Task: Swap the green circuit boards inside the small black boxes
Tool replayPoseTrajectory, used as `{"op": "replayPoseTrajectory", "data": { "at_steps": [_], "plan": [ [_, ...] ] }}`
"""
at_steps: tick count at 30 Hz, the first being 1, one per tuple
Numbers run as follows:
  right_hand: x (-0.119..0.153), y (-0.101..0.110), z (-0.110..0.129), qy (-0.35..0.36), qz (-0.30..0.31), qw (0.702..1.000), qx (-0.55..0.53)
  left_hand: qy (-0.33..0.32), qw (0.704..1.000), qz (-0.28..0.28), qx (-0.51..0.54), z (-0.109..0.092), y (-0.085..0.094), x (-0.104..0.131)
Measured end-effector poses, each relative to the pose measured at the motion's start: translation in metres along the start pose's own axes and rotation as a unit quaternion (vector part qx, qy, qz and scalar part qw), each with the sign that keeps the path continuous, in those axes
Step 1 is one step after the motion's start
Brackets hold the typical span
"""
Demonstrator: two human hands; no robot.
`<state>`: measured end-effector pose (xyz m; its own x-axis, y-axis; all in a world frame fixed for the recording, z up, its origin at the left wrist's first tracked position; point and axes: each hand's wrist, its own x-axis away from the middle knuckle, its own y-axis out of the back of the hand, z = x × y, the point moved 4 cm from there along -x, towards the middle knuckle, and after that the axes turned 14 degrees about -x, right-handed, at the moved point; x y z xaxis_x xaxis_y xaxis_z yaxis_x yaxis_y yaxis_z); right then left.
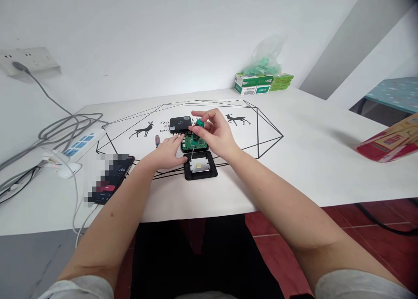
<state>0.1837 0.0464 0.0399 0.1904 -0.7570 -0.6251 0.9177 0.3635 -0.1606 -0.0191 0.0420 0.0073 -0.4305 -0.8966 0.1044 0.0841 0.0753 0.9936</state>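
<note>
My right hand [214,131] is closed on the green and black handle of a screwdriver [197,135]. The tool's thin shaft points down and toward me, over a green circuit board [188,143] in a black casing. My left hand [170,152] lies with fingers apart at the board's left edge, its thumb by a black frame with a silver plate [204,166]. Behind the board sits a black square cover [180,124]. A second small screwdriver [157,140] stands out beyond my left hand, partly hidden by it.
A phone [114,177] and a white power strip [83,144] with cables lie at the left. Green boxes [254,83] under a plastic bag [266,57] stand by the wall. A red package [388,144] is at the right.
</note>
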Motion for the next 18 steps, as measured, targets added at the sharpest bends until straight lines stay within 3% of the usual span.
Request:
{"op": "replayPoseTrajectory", "data": {
  "at_steps": [13,18],
  "plan": [
    [0.0,0.001,0.015,0.106,0.022,0.987,0.122,-0.018,0.999,0.016,-0.027,-0.008,0.003,0.002],
    [-0.001,0.007,0.013,0.106,0.027,0.987,0.122,-0.015,0.999,0.024,-0.019,-0.008,0.004,0.003]
  ]
}}
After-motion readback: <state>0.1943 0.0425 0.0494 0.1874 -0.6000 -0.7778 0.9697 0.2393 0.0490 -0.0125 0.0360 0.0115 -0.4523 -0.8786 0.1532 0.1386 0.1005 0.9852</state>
